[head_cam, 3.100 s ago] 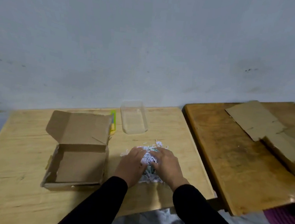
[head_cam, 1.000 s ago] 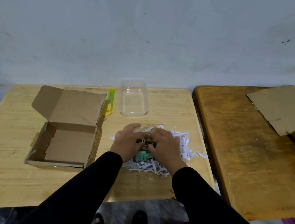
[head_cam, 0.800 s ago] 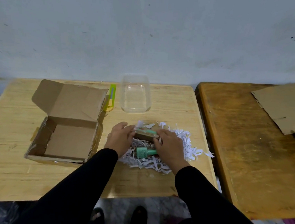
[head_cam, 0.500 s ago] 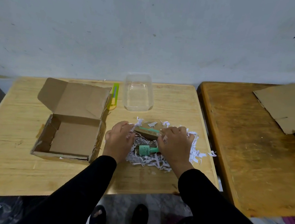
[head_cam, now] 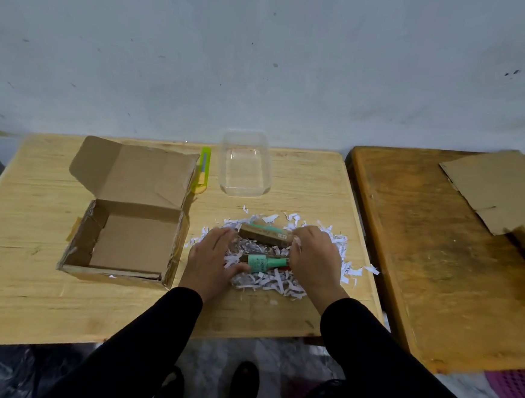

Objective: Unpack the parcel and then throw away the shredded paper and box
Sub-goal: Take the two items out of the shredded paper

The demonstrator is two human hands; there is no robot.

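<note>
The open cardboard box [head_cam: 132,245] lies empty on the left of the light wooden table [head_cam: 34,212], lid flap up. To its right is a pile of white shredded paper [head_cam: 267,282]. Two items lie in the pile: a small brown carton with a teal stripe [head_cam: 263,235] and a green tube [head_cam: 261,263]. My left hand [head_cam: 211,257] rests on the paper with fingers straight, thumb by the green tube. My right hand [head_cam: 313,259] has curled fingers at the right end of the brown carton, hiding the ends of both items.
A clear plastic tub [head_cam: 245,166] and a yellow-green utility knife [head_cam: 203,170] lie at the table's back. A darker wooden table [head_cam: 438,259] stands to the right with flat cardboard [head_cam: 500,192] on it. A purple basket [head_cam: 516,391] sits on the floor.
My hands have spread the shredded paper apart, uncovering the brown carton and the green tube. My left hand came off the carton and now lies flat on the paper.
</note>
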